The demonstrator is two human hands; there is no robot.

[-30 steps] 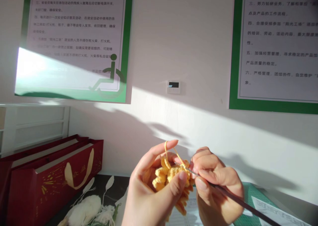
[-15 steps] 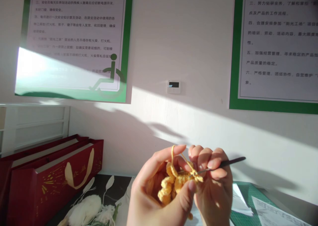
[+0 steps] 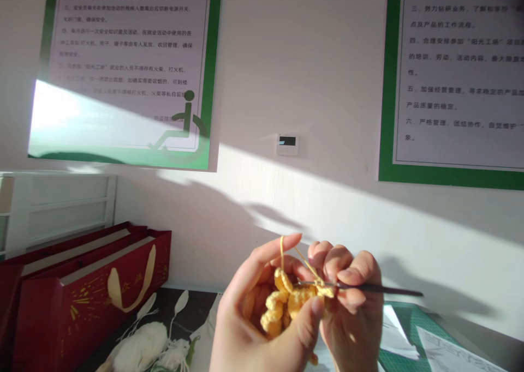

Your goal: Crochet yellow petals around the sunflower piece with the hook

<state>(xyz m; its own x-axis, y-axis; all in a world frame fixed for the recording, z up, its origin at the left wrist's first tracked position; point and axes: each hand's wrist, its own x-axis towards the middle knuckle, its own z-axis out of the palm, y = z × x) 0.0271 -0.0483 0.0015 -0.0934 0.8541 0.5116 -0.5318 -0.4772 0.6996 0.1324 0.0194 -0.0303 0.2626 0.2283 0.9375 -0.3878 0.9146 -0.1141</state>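
Close to the camera, the left hand (image 3: pixel 245 320) is pinching a yellow crocheted piece (image 3: pixel 275 306), with yellow yarn (image 3: pixel 305 258) looping over its index finger (image 3: pixel 270 250). Just beside it, the right hand (image 3: pixel 352 301) is gripping a crochet hook (image 3: pixel 388 291) whose slim end is touching the piece. Beyond, a green cutting mat (image 3: pixel 426 328) is lying rightward; a red gift bag (image 3: pixel 98 312) is standing leftward. Farthest, a wall controller (image 3: pixel 287 144) is hanging between two green-bordered posters (image 3: pixel 212 61).

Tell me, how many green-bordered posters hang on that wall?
2: the left poster, above the red bags, and the right poster. Both run past the picture's edge; others may be out of view.
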